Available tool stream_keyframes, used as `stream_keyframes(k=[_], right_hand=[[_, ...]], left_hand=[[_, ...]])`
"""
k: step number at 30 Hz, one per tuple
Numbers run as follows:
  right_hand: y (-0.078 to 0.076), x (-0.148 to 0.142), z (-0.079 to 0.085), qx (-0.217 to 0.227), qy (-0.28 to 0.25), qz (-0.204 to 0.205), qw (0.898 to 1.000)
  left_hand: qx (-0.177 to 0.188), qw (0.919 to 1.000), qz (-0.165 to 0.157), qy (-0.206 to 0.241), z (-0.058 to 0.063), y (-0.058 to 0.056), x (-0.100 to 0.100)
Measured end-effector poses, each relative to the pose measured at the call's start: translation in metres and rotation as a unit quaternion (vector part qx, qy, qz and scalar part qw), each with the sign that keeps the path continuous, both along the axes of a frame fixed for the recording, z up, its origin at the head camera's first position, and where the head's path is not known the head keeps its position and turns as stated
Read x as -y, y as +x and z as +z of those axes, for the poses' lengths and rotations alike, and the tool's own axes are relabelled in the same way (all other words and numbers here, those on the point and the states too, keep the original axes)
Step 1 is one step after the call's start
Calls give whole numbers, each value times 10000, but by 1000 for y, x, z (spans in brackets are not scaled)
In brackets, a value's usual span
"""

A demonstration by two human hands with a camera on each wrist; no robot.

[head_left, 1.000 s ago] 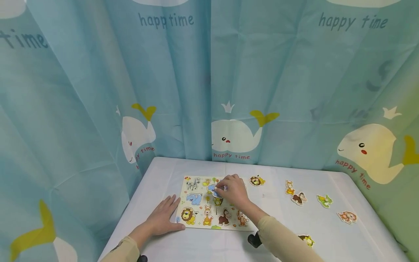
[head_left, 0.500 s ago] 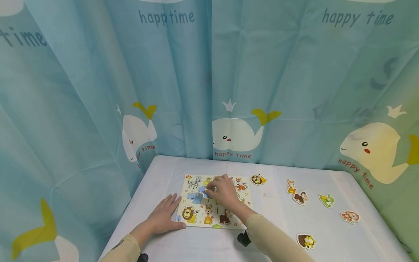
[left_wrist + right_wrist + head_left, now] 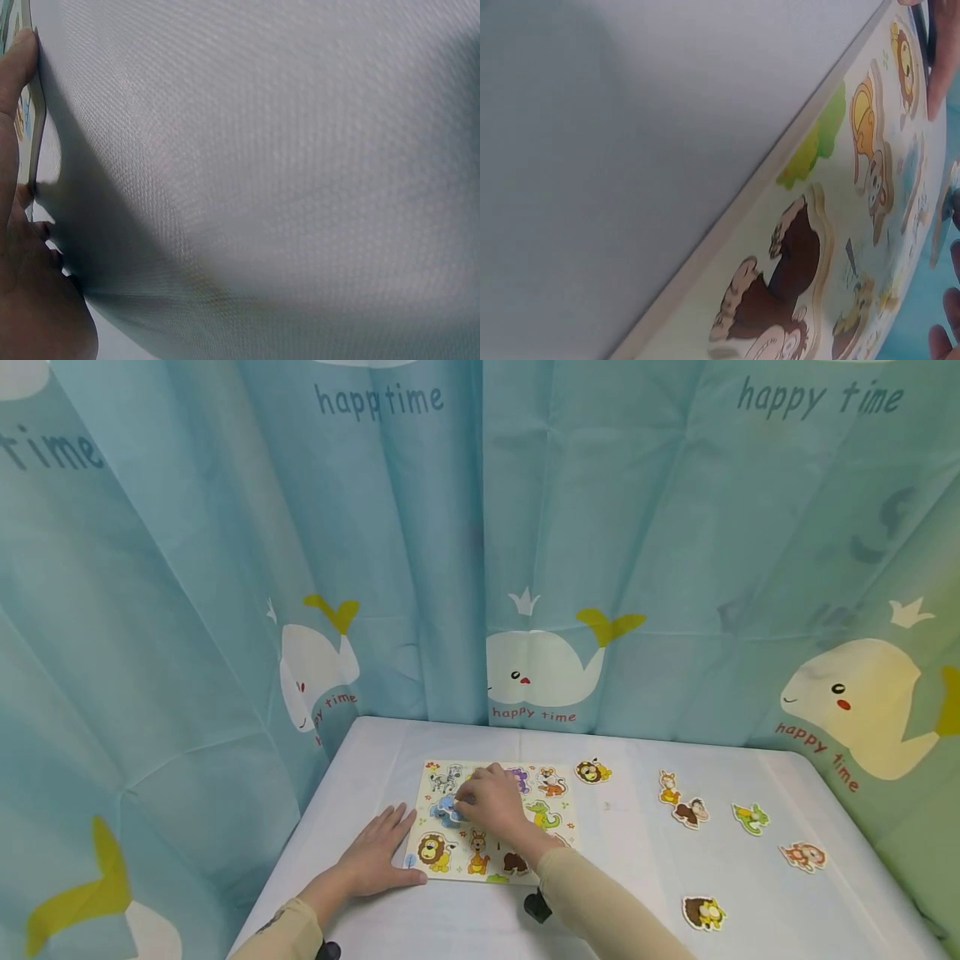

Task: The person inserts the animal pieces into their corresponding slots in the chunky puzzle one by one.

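Right hand has shifted left across the puzzle board since the earlier frame, carrying the blue elephant piece. Left hand: fingers extended and spread, thumb at the board's near left corner. Right hand: thumb and fingertips pinch the piece over the elephant picture. Loose animal pieces lie right on the worktop; blue curtain hangs behind

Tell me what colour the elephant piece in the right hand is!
The elephant piece is blue with a white edge, clearest in the head view.
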State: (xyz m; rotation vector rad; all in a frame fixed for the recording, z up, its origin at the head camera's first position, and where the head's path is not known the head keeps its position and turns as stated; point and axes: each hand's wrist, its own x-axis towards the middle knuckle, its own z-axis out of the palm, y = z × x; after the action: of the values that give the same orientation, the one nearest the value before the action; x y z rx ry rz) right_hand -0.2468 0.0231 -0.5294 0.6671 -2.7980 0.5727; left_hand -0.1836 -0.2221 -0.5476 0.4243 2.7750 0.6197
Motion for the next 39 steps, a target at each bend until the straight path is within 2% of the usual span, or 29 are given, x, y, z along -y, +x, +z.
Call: stream_keyframes(k=[13, 20, 39], right_hand=[[-4, 14, -7, 186, 219, -55, 9996], [-3, 18, -8, 307, 158, -16, 9994], [0, 22, -13, 257, 276, -13, 9993]], left_hand=[[23, 10000, -23, -57, 2, 1, 0], [40, 10000, -73, 34, 4, 1, 1], [10, 10000, -50, 36, 4, 2, 1]])
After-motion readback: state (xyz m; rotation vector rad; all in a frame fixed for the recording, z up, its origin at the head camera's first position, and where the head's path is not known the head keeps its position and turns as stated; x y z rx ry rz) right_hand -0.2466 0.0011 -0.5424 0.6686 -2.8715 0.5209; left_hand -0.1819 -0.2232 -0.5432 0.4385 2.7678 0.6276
